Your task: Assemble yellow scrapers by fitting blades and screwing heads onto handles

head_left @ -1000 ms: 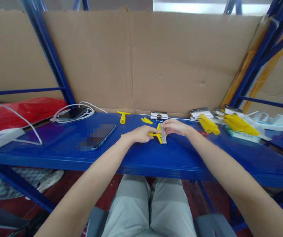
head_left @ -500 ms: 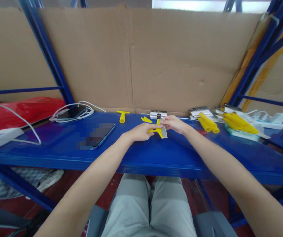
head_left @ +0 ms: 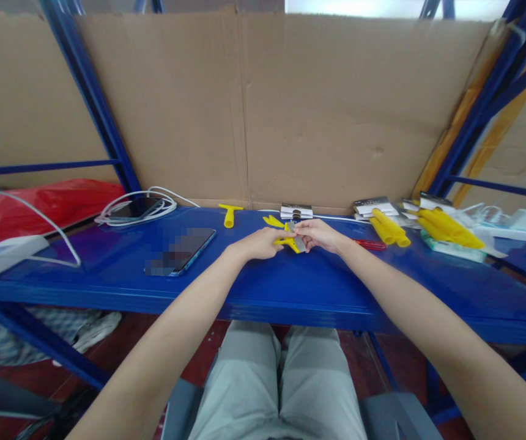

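Observation:
My left hand (head_left: 261, 244) is closed around the handle of a yellow scraper (head_left: 292, 244), held over the middle of the blue table (head_left: 263, 287). A thin grey blade (head_left: 300, 244) lies along the scraper's wide head. The fingers of my right hand (head_left: 320, 234) pinch that blade and partly cover it. Just behind the scraper, small yellow plastic pieces (head_left: 272, 221) rest on the table. Another T-shaped yellow scraper part (head_left: 229, 217) stands farther back on the left.
A phone (head_left: 183, 252) lies left of my hands. At the back are binder-clipped cards (head_left: 296, 211). To the right lie red strips (head_left: 372, 244) and yellow handles (head_left: 386, 229). White cables (head_left: 164, 205) and a red bag (head_left: 47, 205) sit at the left. A cardboard wall (head_left: 263, 116) stands behind.
My right hand has moved slightly down and closer to the scraper, its fingers now over the blade. The scraper has tilted a little in my left hand.

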The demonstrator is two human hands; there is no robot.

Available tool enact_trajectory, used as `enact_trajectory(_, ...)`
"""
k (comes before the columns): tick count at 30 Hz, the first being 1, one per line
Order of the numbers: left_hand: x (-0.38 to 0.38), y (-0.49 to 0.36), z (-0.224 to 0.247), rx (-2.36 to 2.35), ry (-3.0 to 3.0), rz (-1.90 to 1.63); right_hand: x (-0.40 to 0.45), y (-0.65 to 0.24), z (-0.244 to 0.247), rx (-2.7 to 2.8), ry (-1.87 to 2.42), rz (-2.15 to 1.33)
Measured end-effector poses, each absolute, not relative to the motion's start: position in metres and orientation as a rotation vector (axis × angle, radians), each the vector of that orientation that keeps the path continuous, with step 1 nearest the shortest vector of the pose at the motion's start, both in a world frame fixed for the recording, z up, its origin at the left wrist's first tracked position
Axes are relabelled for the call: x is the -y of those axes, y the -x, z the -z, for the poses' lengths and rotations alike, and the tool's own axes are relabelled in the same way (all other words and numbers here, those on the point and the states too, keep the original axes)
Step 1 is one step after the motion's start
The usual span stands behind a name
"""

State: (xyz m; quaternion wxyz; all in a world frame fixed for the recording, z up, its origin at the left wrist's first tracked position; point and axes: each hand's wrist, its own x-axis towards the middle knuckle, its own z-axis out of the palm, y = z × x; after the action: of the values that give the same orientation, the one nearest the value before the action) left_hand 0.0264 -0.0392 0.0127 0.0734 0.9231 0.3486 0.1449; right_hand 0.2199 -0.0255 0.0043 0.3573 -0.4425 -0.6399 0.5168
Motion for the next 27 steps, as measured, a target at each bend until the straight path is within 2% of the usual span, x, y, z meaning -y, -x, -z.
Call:
enact_trajectory(7, 0.036, -0.022, -0.015, -1.09, -2.782, -0.384, 0.025, -0.219, -0.003, 1.715, 1.188, -1.41)
enact_trajectory(18, 0.03, -0.016, -0.015, -1.118, -2.817, -0.289, 0.026, -0.212, 0.003, 1.825, 1.262, -1.288)
enact_trajectory(22, 0.03, -0.014, -0.017, -1.136, -2.867, -0.233, 0.032, -0.205, 0.001, 1.981, 1.351, -1.035)
enact_trajectory(27, 0.029, -0.008, -0.015, -1.252, -2.853, -0.199, 0.037, -0.198, -0.005, 2.315, 1.355, -0.313)
